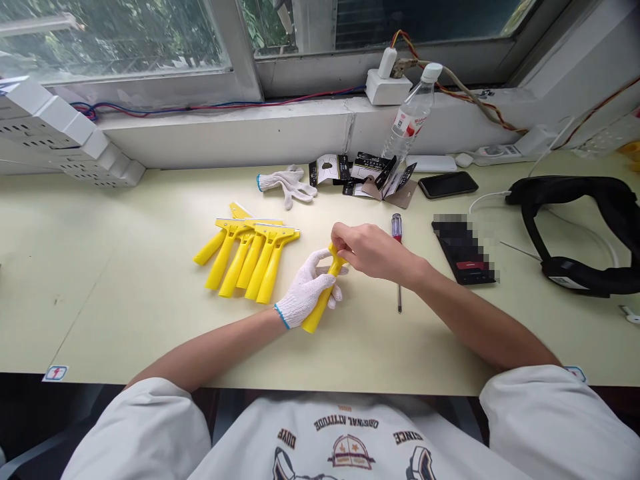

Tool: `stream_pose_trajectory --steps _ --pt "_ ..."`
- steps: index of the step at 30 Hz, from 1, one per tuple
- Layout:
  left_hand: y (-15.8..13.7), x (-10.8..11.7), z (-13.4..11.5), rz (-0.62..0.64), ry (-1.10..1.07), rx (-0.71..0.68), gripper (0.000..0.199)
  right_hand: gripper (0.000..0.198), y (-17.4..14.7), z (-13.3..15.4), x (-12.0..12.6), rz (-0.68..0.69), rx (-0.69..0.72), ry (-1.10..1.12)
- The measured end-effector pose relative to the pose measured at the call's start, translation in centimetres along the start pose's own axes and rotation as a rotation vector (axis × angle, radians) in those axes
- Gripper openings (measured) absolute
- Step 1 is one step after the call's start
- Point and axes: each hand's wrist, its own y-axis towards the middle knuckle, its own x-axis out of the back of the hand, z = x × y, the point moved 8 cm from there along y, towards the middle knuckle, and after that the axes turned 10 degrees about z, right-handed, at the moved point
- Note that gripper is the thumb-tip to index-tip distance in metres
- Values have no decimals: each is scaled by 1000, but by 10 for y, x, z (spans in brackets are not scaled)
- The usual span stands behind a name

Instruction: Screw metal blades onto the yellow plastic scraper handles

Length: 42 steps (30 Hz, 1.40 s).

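Observation:
My left hand (pixel 305 291), in a white knit glove with a blue cuff, is wrapped round the handle of a yellow scraper (pixel 316 312). The handle slants down toward me. My bare right hand (pixel 369 249) closes its fingers on the scraper's head, which they mostly hide; whether a small part is also between them I cannot tell. Left of my hands lies a bunch of several yellow scrapers (pixel 269 267), heads away from me, with metal strips along their top edges. A screwdriver (pixel 397 230) with a clear and red handle lies behind my right forearm, its tip toward me.
Beyond the scrapers lies a loose white glove (pixel 287 185). Black-and-white packaging cards (pixel 373 175) and a plastic bottle (pixel 411 117) stand near the sill. Two phones, one a black phone (pixel 449 185), and a black head strap (pixel 530 200) with a cable are at right. White boxes (pixel 65 130) are stacked at far left.

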Motion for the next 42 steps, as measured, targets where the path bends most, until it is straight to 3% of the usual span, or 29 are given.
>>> stream_pose_trajectory --steps 6,21,42 --pt "-1 -1 -3 0 69 -12 61 12 -1 -3 -2 -26 -65 -58" --pt "-5 -1 -3 -13 123 26 62 15 1 -7 0 14 104 218" --pt "-3 -1 0 36 65 21 59 18 2 -15 1 26 69 313"
